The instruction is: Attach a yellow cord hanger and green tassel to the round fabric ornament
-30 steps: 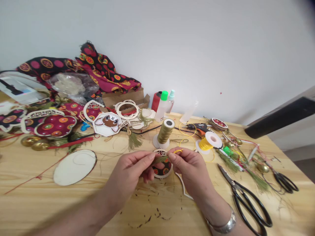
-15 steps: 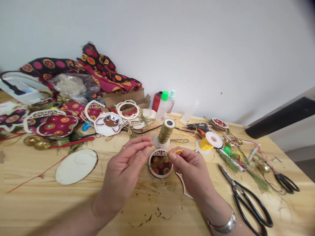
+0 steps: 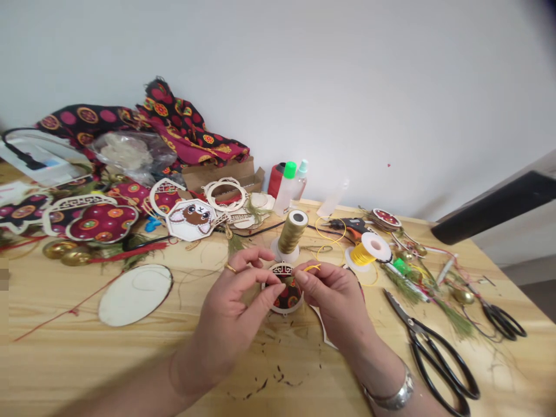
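Observation:
My right hand [image 3: 336,295] pinches a short piece of yellow cord [image 3: 311,268] between thumb and forefinger, with its end sticking out over the fingers. Close by, my left hand [image 3: 241,301] brings thumb and forefinger together; anything between these tips is too small to make out. Its other fingers are bent and spread. Below both hands a round wooden-framed ornament [image 3: 289,296] with dark patterned fabric and a cut-out lattice top lies on the table, partly covered by my fingers. Behind it stands a cone of olive thread [image 3: 292,233]. A spool of yellow cord [image 3: 365,252] sits to the right.
Large black-handled scissors [image 3: 438,353] lie at right, smaller scissors [image 3: 504,321] beyond. A glue gun [image 3: 350,226] and a green-capped bottle [image 3: 286,188] are at the back. At left are a white oval disc [image 3: 135,294], fabric ornaments [image 3: 102,223] and patterned cloth [image 3: 186,124].
My left hand has moved right, toward my right hand, and its thumb and forefinger now reach over the round ornament. My right hand keeps its pinch on the yellow cord.

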`<state>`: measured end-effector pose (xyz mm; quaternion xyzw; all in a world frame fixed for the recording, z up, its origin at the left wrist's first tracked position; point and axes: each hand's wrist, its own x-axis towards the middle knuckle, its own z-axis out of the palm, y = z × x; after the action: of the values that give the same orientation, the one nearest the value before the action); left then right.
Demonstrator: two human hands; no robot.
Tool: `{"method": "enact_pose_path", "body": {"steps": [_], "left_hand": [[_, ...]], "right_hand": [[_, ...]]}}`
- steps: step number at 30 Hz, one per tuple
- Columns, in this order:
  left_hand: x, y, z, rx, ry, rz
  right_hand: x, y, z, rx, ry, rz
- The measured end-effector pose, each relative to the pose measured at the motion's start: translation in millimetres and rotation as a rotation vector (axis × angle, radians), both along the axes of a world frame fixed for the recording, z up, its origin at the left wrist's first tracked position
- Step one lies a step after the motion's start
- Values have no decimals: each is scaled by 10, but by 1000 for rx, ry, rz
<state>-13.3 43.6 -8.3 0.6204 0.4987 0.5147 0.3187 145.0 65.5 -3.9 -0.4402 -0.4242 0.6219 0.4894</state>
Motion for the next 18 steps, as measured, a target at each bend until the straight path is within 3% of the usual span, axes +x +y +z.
{"method": "enact_pose_path", "body": {"steps": [7,18], "left_hand": [[-19,41,56,-171,-135,2],[-7,63,-14,-198,-109,-115]], "right_hand": [[5,-3,-25,13,-2,18],[12,-5,-24,42,40,51]]}}
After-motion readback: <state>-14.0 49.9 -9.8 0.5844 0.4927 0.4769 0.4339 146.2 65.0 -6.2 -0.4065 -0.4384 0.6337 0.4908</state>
